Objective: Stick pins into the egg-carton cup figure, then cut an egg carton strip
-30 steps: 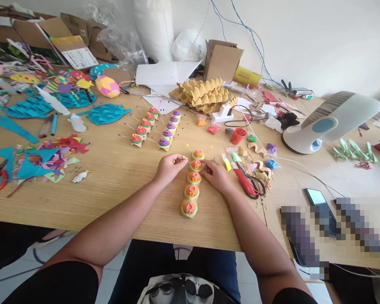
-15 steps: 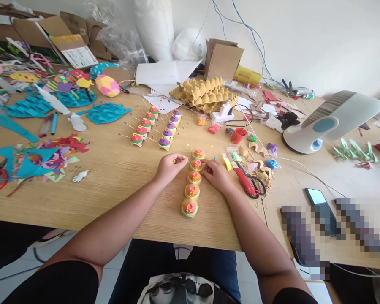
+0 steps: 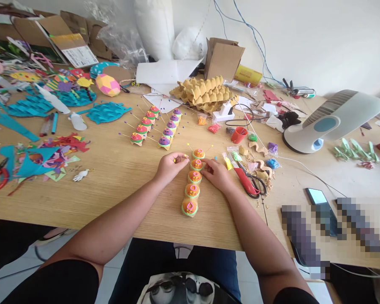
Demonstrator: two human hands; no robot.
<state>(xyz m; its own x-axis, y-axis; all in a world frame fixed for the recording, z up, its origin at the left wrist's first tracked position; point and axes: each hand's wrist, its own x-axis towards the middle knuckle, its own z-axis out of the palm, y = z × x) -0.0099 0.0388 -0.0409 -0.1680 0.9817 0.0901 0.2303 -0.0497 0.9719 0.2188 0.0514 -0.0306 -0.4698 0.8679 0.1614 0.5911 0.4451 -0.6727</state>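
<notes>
A strip of egg-carton cups [image 3: 194, 176] lies lengthwise before me, with orange clay tops, green rims, pink loops and small faces. Two thin sticks with yellow tips rise from its far cup [image 3: 199, 153]. My left hand [image 3: 171, 167] is pinched at the second cup's left side, on a thin yellow-tipped stick [image 3: 185, 156]; more yellow shows among its fingers. On the other side, my right hand [image 3: 215, 172] steadies the strip with curled fingers against the second and third cups. Beyond stand a red-topped strip [image 3: 145, 125] and a purple-topped strip [image 3: 170, 129], both with stick feelers.
Red-handled scissors [image 3: 248, 181], clay packets and carton scraps lie right of my right hand. A red cup [image 3: 239, 135] stands behind them. Stacked egg trays [image 3: 205, 95] are at the back, a white fan [image 3: 329, 122] at the right. Paper scraps [image 3: 47, 160] cover the left.
Both hands keep nearly the same place at the second cup. The camera view has shifted very slightly.
</notes>
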